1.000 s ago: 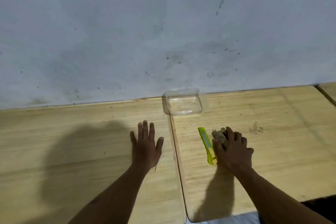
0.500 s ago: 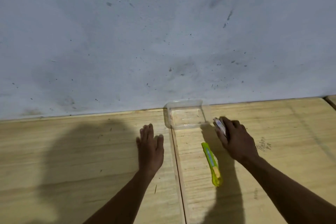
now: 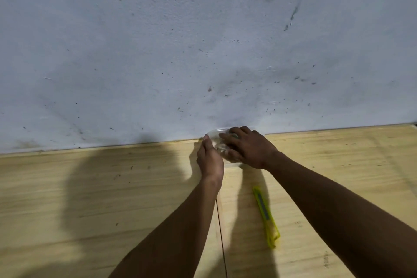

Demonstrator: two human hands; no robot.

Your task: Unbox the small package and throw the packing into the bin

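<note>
I see both hands at the far edge of the desk (image 3: 112, 187), right where the wood meets the grey, speckled wall (image 3: 203, 40). Between them sits the clear plastic container (image 3: 218, 140), pushed up against the wall and standing over the seam (image 3: 220, 232) that splits the desk into two boards. Only its far rim and a part of its left wall show; the rest is covered by the hands and blurred.

The left hand (image 3: 211, 160) stands on edge at the container's left side, fingers pointing toward the wall and resting along that side. I read it as touching the plastic, fingers straight and together, but the blur keeps me from saying whether it truly clamps the wall or only steadies it.

The right hand (image 3: 247, 150) lies over the top of the container from the right, palm down, fingers spread and reaching leftward across the opening toward the left hand. I cannot tell whether those fingers pinch anything; what is under them is hidden. So the container lies directly beneath the right palm and just beside the left palm, enclosed on two sides.

A yellow-green utility knife (image 3: 266, 219) lies flat on the right board, nearer to me, well apart from both hands, its length running roughly from the far edge toward the near edge, under the right forearm's shadow.
</note>
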